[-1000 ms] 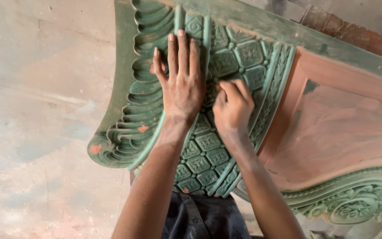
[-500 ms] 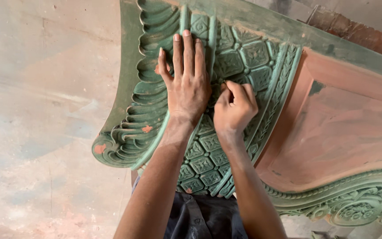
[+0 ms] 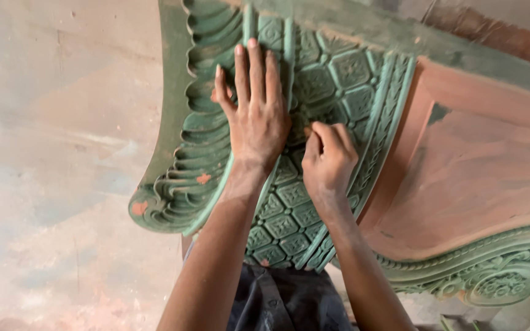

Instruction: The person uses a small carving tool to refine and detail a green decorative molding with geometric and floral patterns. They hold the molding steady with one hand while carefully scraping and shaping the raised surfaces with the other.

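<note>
A large carved panel (image 3: 351, 73) painted green fills the upper middle, with a grid of square flower reliefs and a fluted curved border. My left hand (image 3: 256, 113) lies flat on it, fingers spread and pointing up, pressing on the ridge between the fluting and the grid. Just to its right, my right hand (image 3: 329, 156) is curled with its fingertips pinched against the grid. Whether a small tool or scrap sits under those fingers is hidden.
A bare reddish-brown part of the same piece (image 3: 473, 178) lies to the right, with green scrollwork (image 3: 498, 279) along its lower edge. A dusty pale floor (image 3: 56, 153) spreads on the left. My dark clothing (image 3: 283, 303) shows at the bottom.
Both hands stay on the green grid; my right hand has shifted slightly along the relief. The view has drifted a little.
</note>
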